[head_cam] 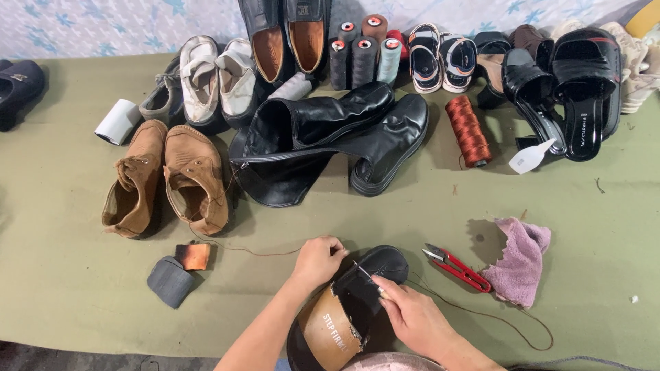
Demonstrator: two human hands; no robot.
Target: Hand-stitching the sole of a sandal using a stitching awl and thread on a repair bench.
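I see the black shoe [375, 275] lying on its side between my hands, its tan insole [331, 330] with a printed label facing up. My left hand [317, 261] grips the toe, fingers curled. My right hand [411, 316] pinches an awl [364, 275] against the shoe. Red snips [457, 266] lie just right.
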